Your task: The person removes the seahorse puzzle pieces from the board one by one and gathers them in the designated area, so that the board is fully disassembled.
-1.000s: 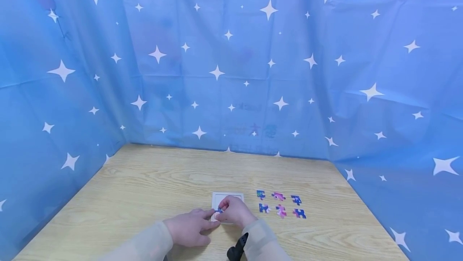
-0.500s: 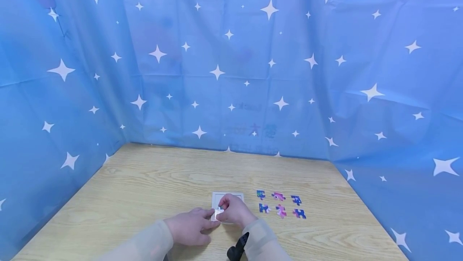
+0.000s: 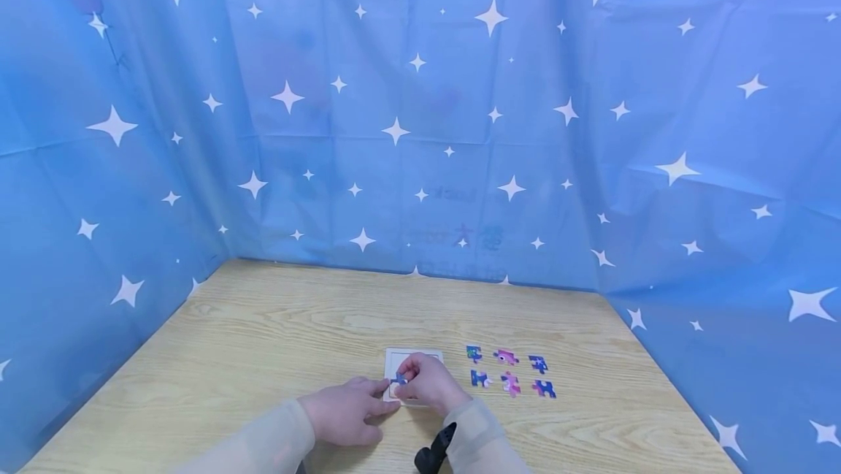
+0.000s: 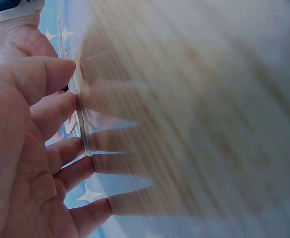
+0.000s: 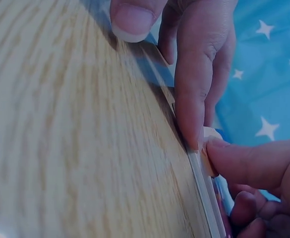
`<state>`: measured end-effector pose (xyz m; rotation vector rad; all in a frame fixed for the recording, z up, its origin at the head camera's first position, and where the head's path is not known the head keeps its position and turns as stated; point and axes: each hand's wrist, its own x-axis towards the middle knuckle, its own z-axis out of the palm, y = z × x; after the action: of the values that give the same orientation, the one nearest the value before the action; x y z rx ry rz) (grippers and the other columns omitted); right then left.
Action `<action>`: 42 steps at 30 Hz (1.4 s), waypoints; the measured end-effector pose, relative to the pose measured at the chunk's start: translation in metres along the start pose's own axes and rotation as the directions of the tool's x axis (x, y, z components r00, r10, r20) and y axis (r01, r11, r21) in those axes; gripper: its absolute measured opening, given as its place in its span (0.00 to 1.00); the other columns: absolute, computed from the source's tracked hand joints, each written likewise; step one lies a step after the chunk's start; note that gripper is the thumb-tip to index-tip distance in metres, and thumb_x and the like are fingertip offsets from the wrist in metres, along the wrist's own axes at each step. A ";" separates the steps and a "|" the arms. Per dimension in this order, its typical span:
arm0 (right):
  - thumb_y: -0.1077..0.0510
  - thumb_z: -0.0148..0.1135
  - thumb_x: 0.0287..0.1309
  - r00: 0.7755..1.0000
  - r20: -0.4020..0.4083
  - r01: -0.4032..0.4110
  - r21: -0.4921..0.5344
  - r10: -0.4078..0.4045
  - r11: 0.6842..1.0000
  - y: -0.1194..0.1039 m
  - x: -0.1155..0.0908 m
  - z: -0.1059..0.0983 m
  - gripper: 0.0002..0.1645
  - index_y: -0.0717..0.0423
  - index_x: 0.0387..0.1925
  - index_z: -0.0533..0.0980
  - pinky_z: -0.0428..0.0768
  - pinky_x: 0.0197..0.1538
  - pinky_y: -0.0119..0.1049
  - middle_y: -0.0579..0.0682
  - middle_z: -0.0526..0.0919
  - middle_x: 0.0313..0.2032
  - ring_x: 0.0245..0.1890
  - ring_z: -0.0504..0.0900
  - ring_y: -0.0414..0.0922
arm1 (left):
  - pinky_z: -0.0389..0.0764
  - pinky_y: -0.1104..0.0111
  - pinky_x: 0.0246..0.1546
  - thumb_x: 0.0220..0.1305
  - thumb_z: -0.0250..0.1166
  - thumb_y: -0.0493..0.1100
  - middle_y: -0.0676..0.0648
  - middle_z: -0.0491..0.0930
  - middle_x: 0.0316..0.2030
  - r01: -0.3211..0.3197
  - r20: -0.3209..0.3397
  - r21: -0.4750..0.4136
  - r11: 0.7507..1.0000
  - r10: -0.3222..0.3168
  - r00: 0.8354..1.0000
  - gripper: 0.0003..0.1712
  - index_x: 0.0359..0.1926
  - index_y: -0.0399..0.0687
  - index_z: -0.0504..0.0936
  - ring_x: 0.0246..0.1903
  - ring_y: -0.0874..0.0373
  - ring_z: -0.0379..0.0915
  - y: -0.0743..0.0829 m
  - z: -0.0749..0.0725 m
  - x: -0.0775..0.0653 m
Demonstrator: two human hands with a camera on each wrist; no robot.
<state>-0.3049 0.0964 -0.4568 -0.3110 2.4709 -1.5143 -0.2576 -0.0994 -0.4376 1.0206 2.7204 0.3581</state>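
Note:
My right hand (image 3: 427, 384) pinches a small blue jigsaw puzzle piece (image 3: 399, 379) between thumb and fingers, over the lower left corner of a white square puzzle tray (image 3: 414, 350). In the right wrist view the thumb (image 5: 249, 161) presses toward the piece at the tray's edge (image 5: 200, 186). My left hand (image 3: 344, 413) lies on the table at the tray's left side, its fingertips at that same corner. Its fingers (image 4: 68, 153) are extended and touch the tabletop in the left wrist view. The right hand hides much of the tray.
Several loose puzzle pieces lie in two rows right of the tray, among them a pink one with an eye (image 3: 504, 357) and a dark blue one (image 3: 544, 388). The wooden table (image 3: 296, 328) ends at a blue star-patterned curtain (image 3: 420, 131) behind and on both sides.
The puzzle piece has been tilted in the right fingers: half a second ago a white face showed, now a blue one again. The left hand stays in place.

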 end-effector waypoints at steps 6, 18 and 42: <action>0.70 0.70 0.47 1.000 0.012 0.007 0.041 -0.007 0.999 0.004 0.001 -0.002 0.13 0.61 0.34 0.76 0.72 0.29 0.32 0.50 0.73 0.27 0.26 0.71 0.43 | 0.70 0.56 0.61 0.61 0.59 0.59 0.46 0.63 0.69 -0.002 -0.002 0.008 1.000 0.002 1.000 0.30 0.65 0.68 0.72 0.66 0.48 0.60 -0.001 0.001 0.000; 0.69 0.69 0.50 0.999 0.038 -0.030 0.096 0.027 0.995 0.006 0.002 -0.005 0.10 0.60 0.36 0.78 0.74 0.28 0.31 0.49 0.75 0.27 0.25 0.75 0.43 | 0.69 0.56 0.61 0.61 0.59 0.59 0.47 0.63 0.69 0.007 0.003 -0.002 1.000 -0.007 1.000 0.30 0.65 0.69 0.72 0.65 0.50 0.60 -0.002 0.001 0.001; 0.68 0.65 0.54 0.999 0.037 -0.027 0.087 0.024 0.996 0.006 0.002 -0.007 0.09 0.63 0.38 0.78 0.71 0.26 0.30 0.48 0.75 0.25 0.22 0.72 0.41 | 0.70 0.55 0.61 0.61 0.60 0.58 0.48 0.63 0.69 0.021 0.005 -0.022 1.000 -0.021 1.000 0.29 0.65 0.69 0.72 0.65 0.49 0.60 -0.002 0.001 0.001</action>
<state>-0.3093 0.1041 -0.4596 -0.2870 2.3640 -1.5873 -0.2595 -0.1000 -0.4393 0.9851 2.7146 0.3799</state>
